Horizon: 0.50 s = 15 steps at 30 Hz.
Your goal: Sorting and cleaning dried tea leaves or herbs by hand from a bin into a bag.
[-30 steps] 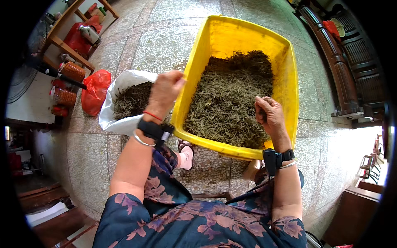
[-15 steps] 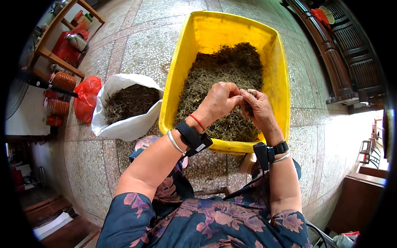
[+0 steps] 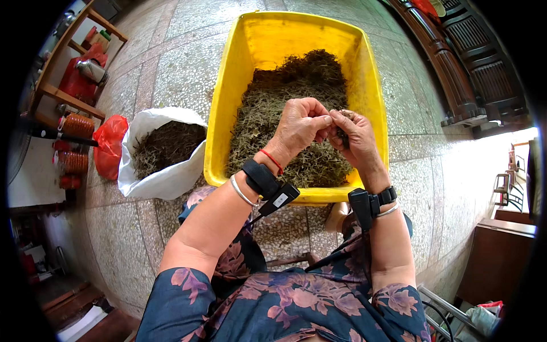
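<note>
While my right hand [image 3: 360, 142] clasps dried stems [image 3: 343, 138] over the yellow bin [image 3: 371, 97], my left hand [image 3: 297, 126] presses fingers together, contents too small to tell.

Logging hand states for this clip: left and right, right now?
Left hand: closed in a pinch; whether it holds anything cannot be told.
Right hand: closed, holding dried plant bits.

Between my left hand [image 3: 299, 125] and my right hand [image 3: 359, 134], what the fingertips pinch is too small to tell.
The dark clump [image 3: 342, 137] is partly covered by my right hand; the wooden bench [image 3: 439, 57] at two o'clock and the fan [image 3: 20, 151] at nine o'clock are cut by the edge.
</note>
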Each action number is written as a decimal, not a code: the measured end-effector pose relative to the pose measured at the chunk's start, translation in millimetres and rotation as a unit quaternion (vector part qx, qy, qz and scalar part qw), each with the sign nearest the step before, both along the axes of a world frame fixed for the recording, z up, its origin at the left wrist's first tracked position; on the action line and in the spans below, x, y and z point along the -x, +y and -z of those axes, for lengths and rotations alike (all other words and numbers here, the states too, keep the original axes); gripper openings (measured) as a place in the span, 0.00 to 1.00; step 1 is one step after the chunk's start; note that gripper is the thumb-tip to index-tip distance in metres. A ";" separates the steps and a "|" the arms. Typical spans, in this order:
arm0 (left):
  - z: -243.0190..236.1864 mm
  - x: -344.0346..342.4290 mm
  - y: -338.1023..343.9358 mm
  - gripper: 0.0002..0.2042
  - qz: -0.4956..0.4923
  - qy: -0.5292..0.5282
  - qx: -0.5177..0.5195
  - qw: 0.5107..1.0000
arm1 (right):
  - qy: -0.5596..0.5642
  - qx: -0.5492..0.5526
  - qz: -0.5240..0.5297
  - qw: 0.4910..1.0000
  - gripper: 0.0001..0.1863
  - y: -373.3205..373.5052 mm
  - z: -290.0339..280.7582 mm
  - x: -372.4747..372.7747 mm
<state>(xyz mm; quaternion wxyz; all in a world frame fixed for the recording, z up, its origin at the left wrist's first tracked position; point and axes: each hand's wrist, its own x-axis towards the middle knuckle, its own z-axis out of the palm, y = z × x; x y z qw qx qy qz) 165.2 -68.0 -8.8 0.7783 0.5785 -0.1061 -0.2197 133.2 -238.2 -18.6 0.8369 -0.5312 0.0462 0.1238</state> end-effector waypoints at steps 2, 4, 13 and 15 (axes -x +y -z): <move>3.5 -0.7 -3.1 0.05 0.002 -0.011 -0.003 1.000 | 0.003 -0.008 -0.002 1.000 0.09 -3.7 -2.3 2.6; 4.6 -0.5 -4.4 0.05 0.007 -0.009 0.006 1.000 | 0.005 -0.018 -0.005 1.000 0.09 -5.9 -5.3 5.3; -0.7 3.4 -8.8 0.05 0.002 0.001 0.010 1.000 | 0.008 -0.001 0.007 1.000 0.08 -12.3 -13.0 13.5; -2.9 -0.7 -7.1 0.05 -0.001 0.003 0.012 1.000 | -0.014 0.002 0.033 0.999 0.07 -17.0 -11.9 12.6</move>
